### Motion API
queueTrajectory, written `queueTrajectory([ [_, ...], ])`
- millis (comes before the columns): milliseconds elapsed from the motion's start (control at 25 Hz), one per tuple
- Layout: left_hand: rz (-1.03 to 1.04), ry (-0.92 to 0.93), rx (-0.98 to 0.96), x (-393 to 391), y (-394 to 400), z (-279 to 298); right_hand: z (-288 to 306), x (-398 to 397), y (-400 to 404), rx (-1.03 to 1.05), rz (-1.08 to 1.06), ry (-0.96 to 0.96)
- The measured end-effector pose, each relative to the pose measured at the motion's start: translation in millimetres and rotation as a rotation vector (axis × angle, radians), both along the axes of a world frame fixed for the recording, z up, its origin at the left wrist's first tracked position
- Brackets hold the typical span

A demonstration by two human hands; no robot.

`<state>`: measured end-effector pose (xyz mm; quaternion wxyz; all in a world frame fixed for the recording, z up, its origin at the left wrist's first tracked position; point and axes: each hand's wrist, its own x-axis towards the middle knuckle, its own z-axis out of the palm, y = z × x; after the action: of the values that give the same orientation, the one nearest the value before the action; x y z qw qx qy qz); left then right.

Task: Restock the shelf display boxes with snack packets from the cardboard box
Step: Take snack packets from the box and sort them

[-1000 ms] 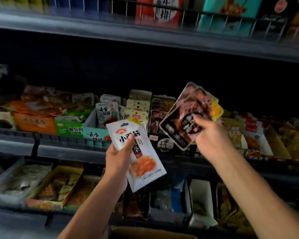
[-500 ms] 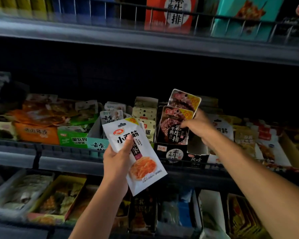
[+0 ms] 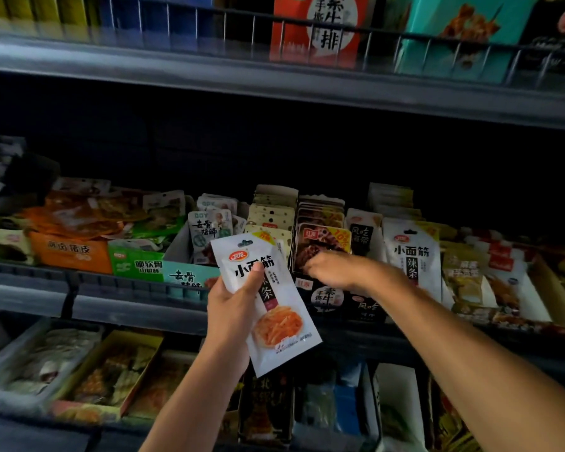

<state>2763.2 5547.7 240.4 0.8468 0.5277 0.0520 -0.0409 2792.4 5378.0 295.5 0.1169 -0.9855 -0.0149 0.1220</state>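
The dark packets now sit in their black display box (image 3: 320,290) marked 素牛排, the right hand (image 3: 331,267) resting curled on them, grip unclear, while the left hand (image 3: 234,309) pinches the white packet (image 3: 268,305) reading 小面筋, likely next for its own box.

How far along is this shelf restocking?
Partly done: the dark display box already stands full of dark packets, where the right hand rests. The left hand holds a white packet not yet shelved; matching packets stand further right.
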Motion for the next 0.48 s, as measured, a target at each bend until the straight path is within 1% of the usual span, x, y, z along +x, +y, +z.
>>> queueTrajectory([
  [80,-0.015,0.014,-0.004,-2.6,-0.1,-1.8,13.4,8.5,11.0,0.067,-0.095,0.113],
  [160,-0.014,0.026,0.003,-3.7,0.8,0.4,17.6,11.8,14.6,0.087,-0.116,0.16],
  [200,-0.01,0.027,0.01,-3.7,2.0,3.2,15.6,11.4,14.5,0.092,-0.112,0.147],
  [280,-0.029,0.023,0.018,-3.5,4.1,8.5,6.5,3.2,11.8,0.063,-0.094,0.052],
  [360,-0.053,0.024,0.003,-6.7,5.8,11.2,-6.3,-2.6,3.8,0.051,-0.054,-0.145],
  [440,-0.065,0.014,0.005,-10.1,8.1,10.1,-15.5,-11.4,-1.2,0.134,-0.059,-0.312],
  [480,-0.066,0.008,0.005,-11.0,9.8,8.9,-19.2,-18.2,-0.7,0.213,-0.084,-0.402],
])
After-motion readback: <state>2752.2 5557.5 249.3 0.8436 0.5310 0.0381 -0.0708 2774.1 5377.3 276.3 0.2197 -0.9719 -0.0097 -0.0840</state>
